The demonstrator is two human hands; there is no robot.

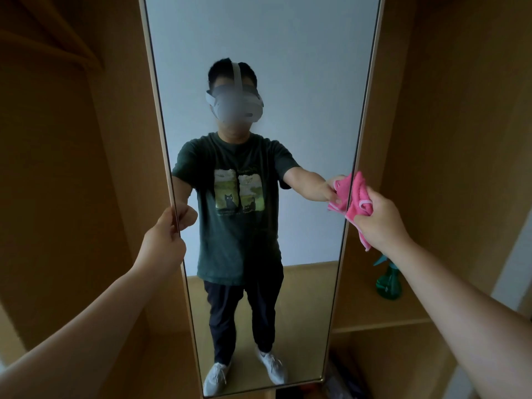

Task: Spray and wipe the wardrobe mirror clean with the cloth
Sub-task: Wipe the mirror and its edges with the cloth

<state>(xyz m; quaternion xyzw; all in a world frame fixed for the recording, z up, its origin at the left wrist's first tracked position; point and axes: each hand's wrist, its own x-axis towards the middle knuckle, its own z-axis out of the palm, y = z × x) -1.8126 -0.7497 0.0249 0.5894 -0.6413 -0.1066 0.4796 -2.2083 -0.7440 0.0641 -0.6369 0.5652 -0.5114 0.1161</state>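
A tall narrow wardrobe mirror in a pale frame stands straight ahead and reflects a person. My left hand grips the mirror's left edge at mid height. My right hand holds a bunched pink cloth pressed against the mirror's right edge. A green spray bottle stands on a wooden shelf to the right, partly hidden behind my right forearm.
Wooden wardrobe panels enclose the mirror on both sides. A shelf juts out at the lower right, with dark items on the floor below it. A slanted wooden board hangs at the upper left.
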